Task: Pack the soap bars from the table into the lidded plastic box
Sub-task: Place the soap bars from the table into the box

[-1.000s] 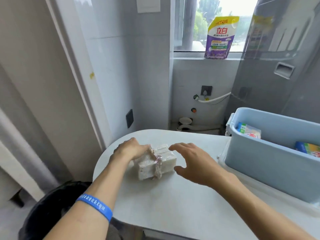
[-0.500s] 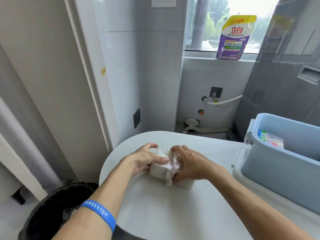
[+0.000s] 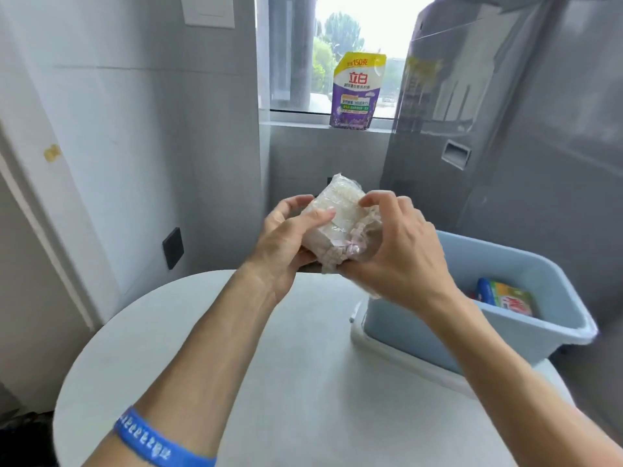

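A bundle of pale soap bars (image 3: pixel 340 215) wrapped in clear plastic with a pink tie is held up in the air above the far edge of the white table (image 3: pixel 296 392). My left hand (image 3: pixel 286 244) grips its left side and my right hand (image 3: pixel 394 251) grips its right side and the tie. The light blue plastic box (image 3: pixel 526 284) stands open on the table at the right, just below and right of the bundle. Inside it lies a wrapped soap bar (image 3: pixel 505 296) with green, yellow and blue print. A white lid (image 3: pixel 397 352) lies under the box.
A purple and yellow detergent pouch (image 3: pixel 357 91) stands on the window sill at the back. A grey appliance (image 3: pixel 505 136) rises behind the box. A tiled wall with a black socket (image 3: pixel 173 248) is on the left. A dark bin (image 3: pixel 23 439) sits low at the left.
Both hands closed on the soap bundle on the table and lifted it up and to the right, toward the blue box. The view has tilted and shifted.
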